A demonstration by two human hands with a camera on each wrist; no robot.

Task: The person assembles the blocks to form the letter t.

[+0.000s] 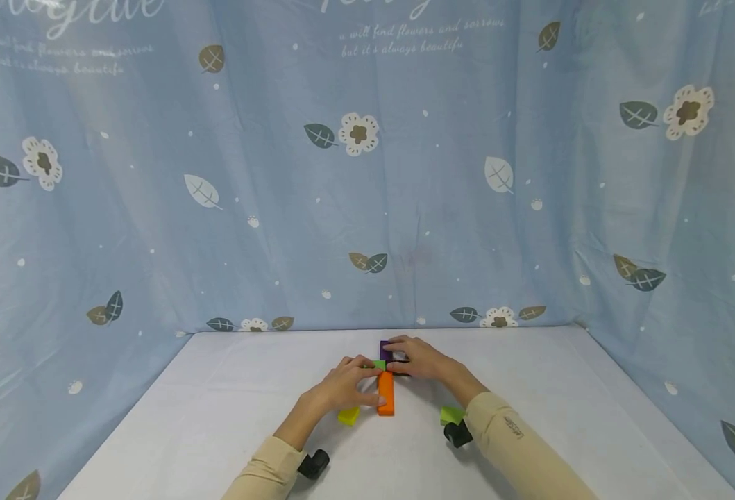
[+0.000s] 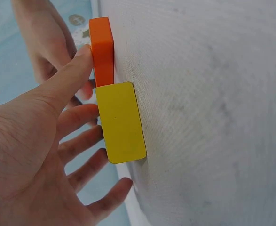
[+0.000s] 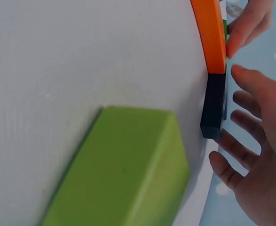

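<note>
Several coloured blocks meet in a cross-like layout on the white table. An orange block (image 1: 386, 396) points toward me, a purple block (image 1: 384, 349) lies at the far end, a green block (image 1: 377, 364) is at the left and a dark block (image 3: 213, 106) at the right. My left hand (image 1: 344, 386) has its thumb against the orange block and its loosely spread fingers over the green one. My right hand (image 1: 425, 358) reaches over the dark and purple blocks, fingers apart, fingertips close to both. Its palm partly hides the dark block in the head view.
A yellow block (image 1: 348, 415) lies just left of the orange one, under my left wrist. Below my right forearm is a light green block (image 1: 451, 415). Black wrist cameras (image 1: 314, 464) hang beneath both cuffs. A blue patterned curtain (image 1: 404, 208) borders the table's back and sides.
</note>
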